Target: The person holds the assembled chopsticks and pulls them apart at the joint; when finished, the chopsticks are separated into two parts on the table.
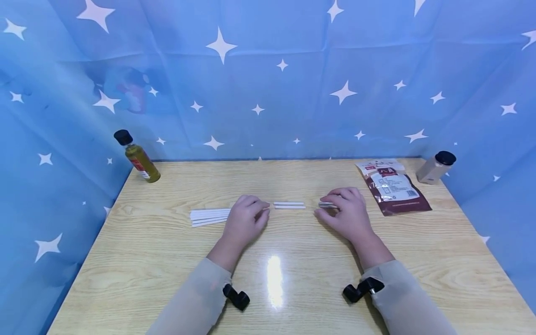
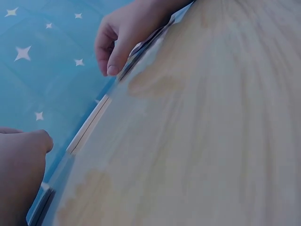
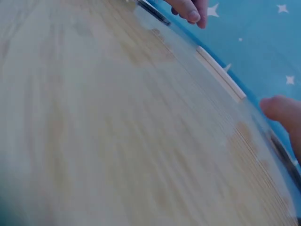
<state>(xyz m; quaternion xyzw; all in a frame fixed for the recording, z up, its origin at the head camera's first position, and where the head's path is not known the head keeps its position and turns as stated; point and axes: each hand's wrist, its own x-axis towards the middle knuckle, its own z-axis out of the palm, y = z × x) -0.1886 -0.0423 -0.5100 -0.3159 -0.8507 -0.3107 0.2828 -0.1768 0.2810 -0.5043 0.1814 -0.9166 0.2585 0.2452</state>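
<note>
On the wooden table, a fan of several thin white sticks [image 1: 208, 217] runs under my left hand [image 1: 246, 221], which covers their right ends. In the right wrist view the left hand [image 3: 190, 10] has loosely bent fingers with nothing between them. Two short white sticks [image 1: 289, 205] lie side by side between the hands, also seen as pale sticks [image 2: 88, 125] in the left wrist view. My right hand [image 1: 347, 211] is above a small greyish bundle [image 1: 326, 204], thumb and fingers apart on either side of it, its right part hidden.
A bottle of yellow-green oil [image 1: 142, 160] with a black cap stands at the back left. At the back right lies a brown and white food packet [image 1: 393, 188], beside a black-lidded jar [image 1: 435, 168]. Behind the table hangs a blue star-patterned cloth [image 1: 284, 93].
</note>
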